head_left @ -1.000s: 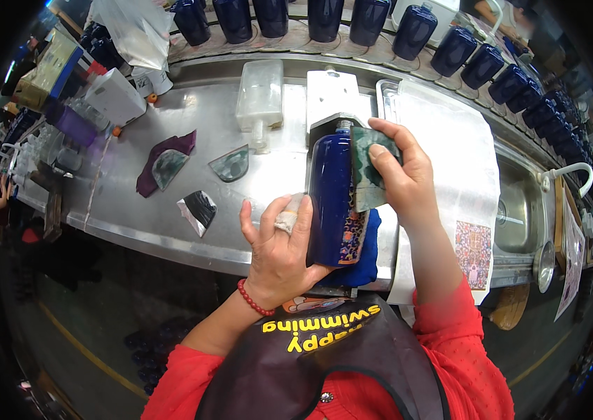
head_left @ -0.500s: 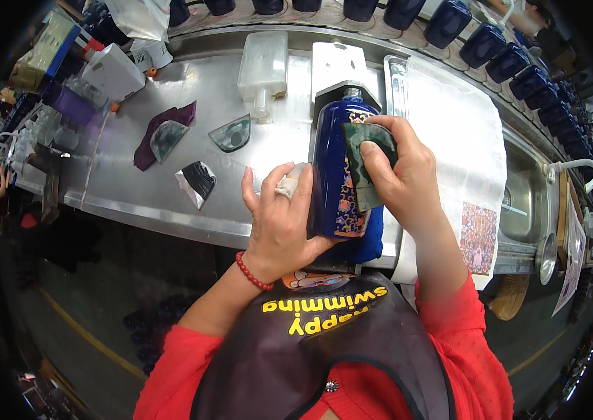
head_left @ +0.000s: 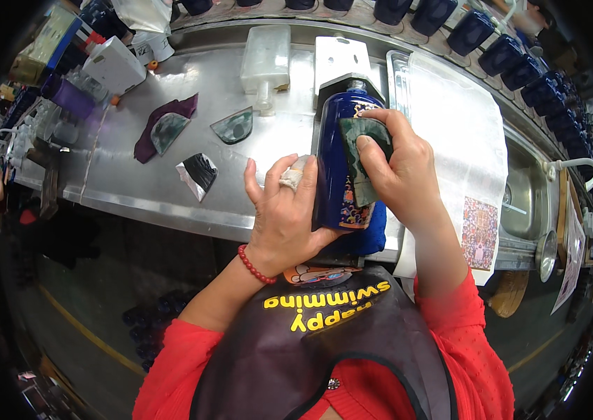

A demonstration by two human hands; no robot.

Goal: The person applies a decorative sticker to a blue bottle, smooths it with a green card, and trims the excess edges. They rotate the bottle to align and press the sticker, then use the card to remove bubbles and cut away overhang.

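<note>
A dark blue glossy bottle [head_left: 331, 150] lies on its back with its neck pointing away from me; a colourful floral decal [head_left: 354, 215] covers part of its face. My right hand [head_left: 400, 164] pinches a dark green, half-translucent scraper [head_left: 359, 150] and presses it flat over the decal, hiding much of it. Against the bottle's lower left corner, my left hand [head_left: 286, 213] steadies it, thumb at the base and forefinger along the side, other fingers spread. One left finger wears a whitish wrap [head_left: 289, 178]. A blue cloth [head_left: 366, 234] shows beneath the bottle's base.
Two more green scrapers [head_left: 233, 127] and a purple cloth [head_left: 144, 143] lie left on the metal table [head_left: 135, 203], near a black-and-silver piece [head_left: 198, 175]. Behind stands a clear bottle [head_left: 266, 59]. White paper [head_left: 454, 126] with a printed decal [head_left: 478, 234] lies right, beside a sink [head_left: 524, 199].
The right hand and scraper have shifted slightly toward the left and away from me on the bottle. The left hand keeps its place at the bottle's lower corner.
</note>
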